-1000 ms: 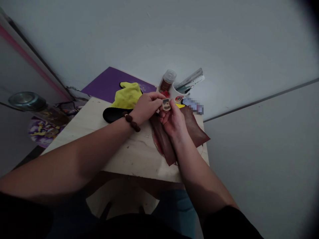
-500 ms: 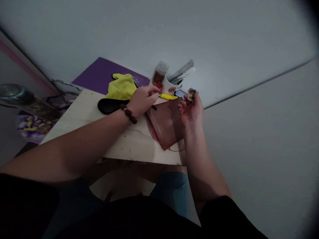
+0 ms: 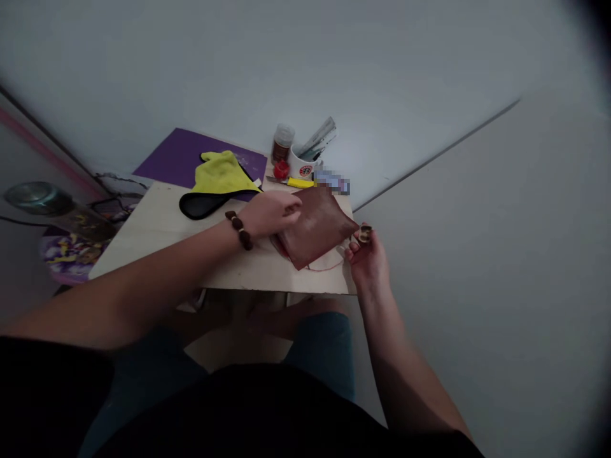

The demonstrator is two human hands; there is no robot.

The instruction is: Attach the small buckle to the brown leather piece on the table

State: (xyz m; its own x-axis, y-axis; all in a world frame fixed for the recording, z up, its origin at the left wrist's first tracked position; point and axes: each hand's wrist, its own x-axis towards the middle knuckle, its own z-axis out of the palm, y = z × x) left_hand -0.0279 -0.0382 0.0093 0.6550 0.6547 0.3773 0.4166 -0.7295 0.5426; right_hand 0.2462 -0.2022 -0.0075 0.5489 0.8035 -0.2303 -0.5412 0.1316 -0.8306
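A brown leather-like sheet point(image 3: 319, 229) lies on the small wooden table, with a reddish edge showing under its left side. My left hand point(image 3: 273, 214) is over the sheet's upper left, its fingers curled together; whatever they may hold is hidden. A dark beaded bracelet point(image 3: 240, 230) circles the left wrist. Beyond the sheet's right corner, palm up, my right hand point(image 3: 370, 259) is closed on a small tan and dark-brown piece point(image 3: 365, 234) whose kind I cannot make out. A yellow-handled cutter point(image 3: 300, 182) lies behind the sheet.
Along the wall stand a white mug point(image 3: 300, 166) with rulers and pens, a clear-topped jar point(image 3: 282, 143) and a red item point(image 3: 281, 169). A yellow-and-black cloth item point(image 3: 220, 175) overlaps a purple sheet point(image 3: 162, 156). A large bottle point(image 3: 41, 200) stands left of the wooden table point(image 3: 157, 245).
My right hand has come down and away from the cutter, still holding the small piece. My left hand has drawn back nearer me over the sheet. The view has shifted.
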